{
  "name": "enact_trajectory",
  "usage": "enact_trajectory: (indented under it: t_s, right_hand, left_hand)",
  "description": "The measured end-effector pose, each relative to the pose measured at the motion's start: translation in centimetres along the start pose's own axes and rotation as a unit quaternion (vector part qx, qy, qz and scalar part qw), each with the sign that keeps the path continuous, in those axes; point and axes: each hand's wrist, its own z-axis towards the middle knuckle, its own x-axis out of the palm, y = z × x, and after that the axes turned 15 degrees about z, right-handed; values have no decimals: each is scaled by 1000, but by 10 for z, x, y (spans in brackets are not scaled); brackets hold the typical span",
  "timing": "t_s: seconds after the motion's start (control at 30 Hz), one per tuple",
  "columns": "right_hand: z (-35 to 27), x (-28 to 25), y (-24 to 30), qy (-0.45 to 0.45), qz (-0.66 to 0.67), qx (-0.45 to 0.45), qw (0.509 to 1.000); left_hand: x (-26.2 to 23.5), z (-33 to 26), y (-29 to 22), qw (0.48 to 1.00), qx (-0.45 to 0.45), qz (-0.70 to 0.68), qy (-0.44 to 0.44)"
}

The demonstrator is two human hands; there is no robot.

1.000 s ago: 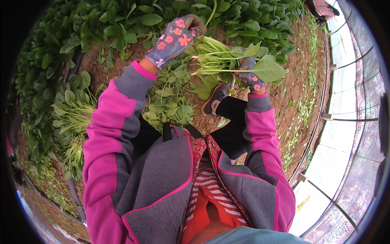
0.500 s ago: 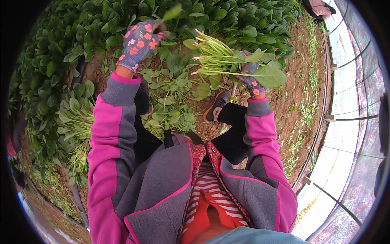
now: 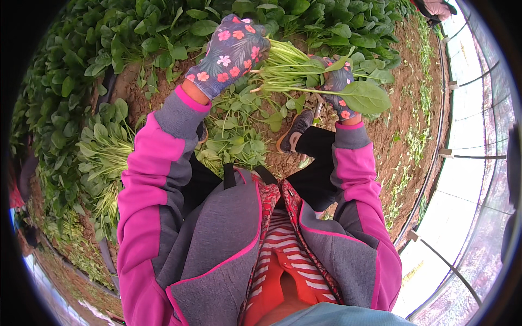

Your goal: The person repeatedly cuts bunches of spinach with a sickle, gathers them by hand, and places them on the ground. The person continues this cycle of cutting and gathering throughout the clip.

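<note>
My right hand [image 3: 338, 89], in a dark flowered glove, is closed round a bunch of spinach [image 3: 291, 68]. Its pale stems point left and its broad leaves hang out past the wrist. My left hand [image 3: 231, 54], gloved alike, is at the upper stem ends, its fingers curled over them and partly hidden behind the glove's back. Just below the right hand shows a thin, metallic-looking piece [image 3: 319, 104]; what it belongs to is hidden. Loose spinach leaves [image 3: 234, 136] lie on the soil between my shoes, beneath both hands.
Dense growing spinach [image 3: 136, 32] fills the far side and left. A pile of picked spinach [image 3: 109, 146] lies beside my left arm. Bare soil with scattered green bits [image 3: 402, 146] runs along the right, bordered by a dark pipe [image 3: 441, 125] and plastic sheeting [image 3: 467, 114]. Someone else [image 3: 437, 8] is at the far right.
My left hand has come right, from over the growing plants with a loose leaf in its fingers, to the stem ends of the bunch. The right hand has barely moved and keeps its hold.
</note>
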Motion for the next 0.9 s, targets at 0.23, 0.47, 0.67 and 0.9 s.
enact_trajectory:
  t_s: [0.23, 0.47, 0.67, 0.9]
  right_hand:
    - [-3, -1, -1, -7, 45, 10, 999]
    - [-5, -9, -3, 71, -192, 21, 979]
    - [-4, 0, 1, -9, 162, 58, 985]
    - [-25, 2, -24, -63, 116, 24, 991]
  left_hand:
    - [-1, 1, 0, 965, 72, 250, -19]
    - [8, 6, 7, 819, 200, 536, -50]
    - [13, 5, -18, 687, 266, 676, 3]
    - [-7, 2, -57, 735, 180, 651, -57]
